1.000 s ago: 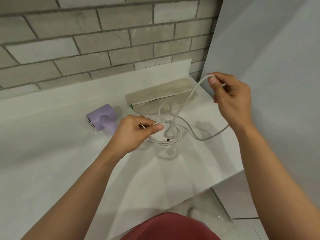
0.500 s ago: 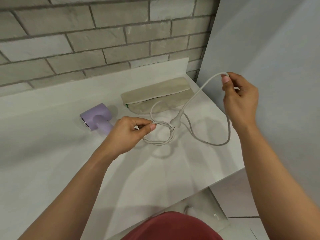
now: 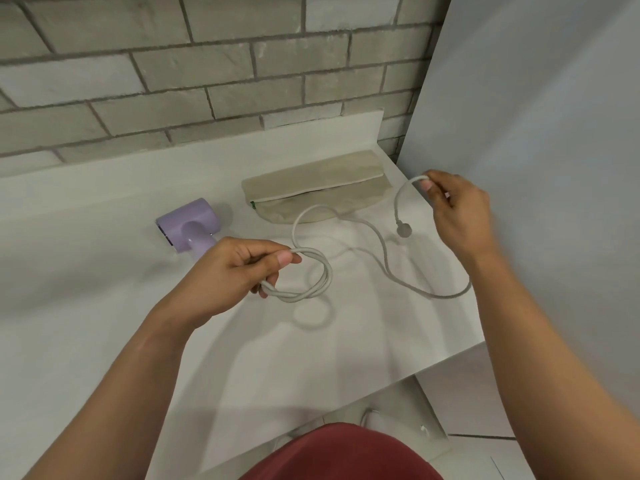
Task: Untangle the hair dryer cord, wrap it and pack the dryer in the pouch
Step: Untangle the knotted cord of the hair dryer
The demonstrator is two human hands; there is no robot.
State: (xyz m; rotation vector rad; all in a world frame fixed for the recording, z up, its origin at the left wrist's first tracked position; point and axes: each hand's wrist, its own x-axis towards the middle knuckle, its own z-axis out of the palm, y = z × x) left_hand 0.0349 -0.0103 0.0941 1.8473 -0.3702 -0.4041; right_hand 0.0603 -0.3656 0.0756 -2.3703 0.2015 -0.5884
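The stubby plastic hair dryer (image 3: 188,220) is showing plain lilac, the thin round cord (image 3: 381,244) pale grey. The flat fabric pouch (image 3: 311,178) is showing beige, with white zip strip (image 3: 277,197) and green tab (image 3: 252,203). The brick wall (image 3: 207,64) is showing grey in a staggered pattern.

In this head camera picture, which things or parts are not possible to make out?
Head view: the lower handle of the lilac plastic hair dryer, and where the pale grey cord joins it, hidden behind the left hand.
Head view: the inside of the beige fabric pouch; its opening shows only a dark slit.
Head view: the prongs of the round plug, too small and blurred.
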